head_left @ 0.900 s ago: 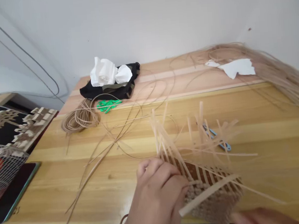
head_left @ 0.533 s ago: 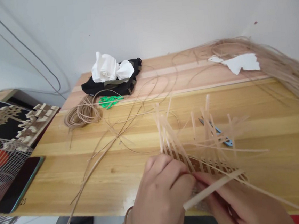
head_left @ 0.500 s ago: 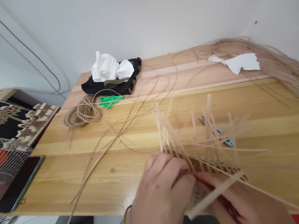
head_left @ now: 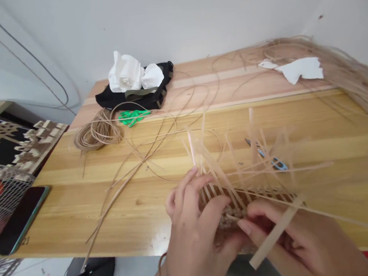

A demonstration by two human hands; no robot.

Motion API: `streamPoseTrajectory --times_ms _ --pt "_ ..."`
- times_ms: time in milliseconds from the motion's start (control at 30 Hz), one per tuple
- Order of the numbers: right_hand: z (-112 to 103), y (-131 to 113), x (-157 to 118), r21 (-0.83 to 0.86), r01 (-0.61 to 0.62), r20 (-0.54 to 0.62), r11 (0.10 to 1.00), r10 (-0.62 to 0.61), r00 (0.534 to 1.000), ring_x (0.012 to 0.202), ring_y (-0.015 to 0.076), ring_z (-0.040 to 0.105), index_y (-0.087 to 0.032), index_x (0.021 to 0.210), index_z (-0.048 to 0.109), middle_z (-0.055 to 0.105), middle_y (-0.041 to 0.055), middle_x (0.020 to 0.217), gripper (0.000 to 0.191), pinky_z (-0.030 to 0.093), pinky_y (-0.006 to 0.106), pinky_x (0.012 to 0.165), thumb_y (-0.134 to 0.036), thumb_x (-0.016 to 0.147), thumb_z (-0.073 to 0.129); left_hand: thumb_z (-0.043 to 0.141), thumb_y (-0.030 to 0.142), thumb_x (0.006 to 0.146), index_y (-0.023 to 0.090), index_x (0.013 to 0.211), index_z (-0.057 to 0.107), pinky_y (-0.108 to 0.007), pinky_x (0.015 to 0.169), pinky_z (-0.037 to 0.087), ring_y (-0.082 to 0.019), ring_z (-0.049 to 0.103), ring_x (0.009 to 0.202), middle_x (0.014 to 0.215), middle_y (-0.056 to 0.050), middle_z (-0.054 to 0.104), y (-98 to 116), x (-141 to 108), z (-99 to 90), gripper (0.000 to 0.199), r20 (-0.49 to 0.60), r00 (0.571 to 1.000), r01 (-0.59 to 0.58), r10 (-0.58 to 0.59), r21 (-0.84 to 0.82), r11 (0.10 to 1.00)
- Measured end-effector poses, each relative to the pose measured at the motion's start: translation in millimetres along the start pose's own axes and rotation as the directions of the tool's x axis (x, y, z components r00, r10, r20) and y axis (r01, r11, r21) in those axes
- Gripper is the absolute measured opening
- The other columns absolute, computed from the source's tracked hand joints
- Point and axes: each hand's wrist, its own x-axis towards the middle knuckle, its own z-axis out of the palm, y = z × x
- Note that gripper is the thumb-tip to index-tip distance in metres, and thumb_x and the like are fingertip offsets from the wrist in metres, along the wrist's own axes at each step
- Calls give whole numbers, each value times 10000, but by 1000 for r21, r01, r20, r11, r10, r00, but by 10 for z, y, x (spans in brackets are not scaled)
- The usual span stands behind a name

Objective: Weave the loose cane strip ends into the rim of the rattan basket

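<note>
A half-woven basket [head_left: 227,222] of pale flat strips and thin cane sits at the table's front edge. Its upright strips [head_left: 210,161] fan upward, some blurred. My left hand [head_left: 192,227] grips the basket's left side, fingers curled over the rim and thumb near the weave. At the near side, my right hand [head_left: 296,240] pinches a thin strand [head_left: 232,218] between thumb and forefinger against the weave. One wide pale strip [head_left: 276,235] slants across in front of the right hand. Part of the basket is hidden behind both hands.
Blue-handled snips [head_left: 271,158] lie beyond the basket. Cane coils [head_left: 96,130], a green bundle [head_left: 133,116] and a black bag [head_left: 116,100] with white tissue [head_left: 125,74] sit back left. A phone [head_left: 20,219] rests left; loose cane [head_left: 335,64] and white paper [head_left: 302,69] lie back right.
My left hand has opened out from its bunched hold, its fingers now spread over the basket's rim. The right thumb and forefinger show more clearly at the weave. The view has shifted slightly.
</note>
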Motion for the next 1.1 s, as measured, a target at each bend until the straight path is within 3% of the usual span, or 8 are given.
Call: streamPoseTrajectory --times_ms 200,367,533,600,667,767,900,1100 --pt "-51 66 11 146 -90 53 985 83 995 489 121 546 -226 735 576 604 -4 603 200 421 187 423 -341 846 458 621 300 731 231 857 557 -543 929 205 -341 182 1310 1258 -90 411 93 54 102 157 5 996 93 -94 31 995" --pt "-124 171 -16 303 -174 175 937 124 977 477 107 528 -233 763 580 557 -23 558 171 432 166 425 -366 826 492 675 325 698 229 942 512 -546 930 246 -357 222 1288 1257 -121 381 101 28 113 309 2 996 93 -93 21 995" --pt "-151 185 -21 526 -243 225 815 142 964 470 101 523 -212 746 567 538 -20 538 199 428 172 444 -375 825 487 598 324 779 246 974 550 -480 922 249 -318 286 1249 1208 -100 413 76 57 75 215 -65 997 -32 41 146 989" --pt "-153 174 -31 545 -281 243 790 171 955 477 101 517 -207 704 560 525 -21 527 224 418 180 458 -384 820 487 527 302 830 229 965 570 -433 917 250 -277 339 1215 1173 -75 473 58 123 31 160 -10 981 -190 196 202 961" --pt "-157 166 -46 536 -307 254 786 197 947 485 101 515 -209 694 563 525 -24 527 224 409 182 463 -392 805 497 430 241 876 197 954 579 -392 895 262 -231 409 1145 1112 -52 537 44 214 -22 174 110 930 -368 351 232 900" --pt "-164 174 -64 506 -274 234 818 176 956 474 97 518 -214 697 579 535 -28 528 192 402 178 450 -365 790 506 345 180 892 175 898 580 -388 852 281 -215 453 1057 1037 -40 570 43 362 -85 235 293 851 -502 435 215 838" --pt "-179 207 -80 490 -234 230 840 134 964 452 98 529 -217 680 589 544 -20 540 188 400 179 425 -357 781 517 461 200 828 192 825 564 -401 848 301 -220 464 992 963 -30 562 59 498 -113 104 402 795 -529 454 95 843" --pt "-194 235 -140 522 -274 309 808 121 943 450 109 509 -216 681 573 541 -5 537 247 393 189 405 -429 792 513 554 313 786 196 777 573 -377 758 358 -216 478 891 855 -36 540 62 501 -108 118 491 771 -446 405 -37 894"
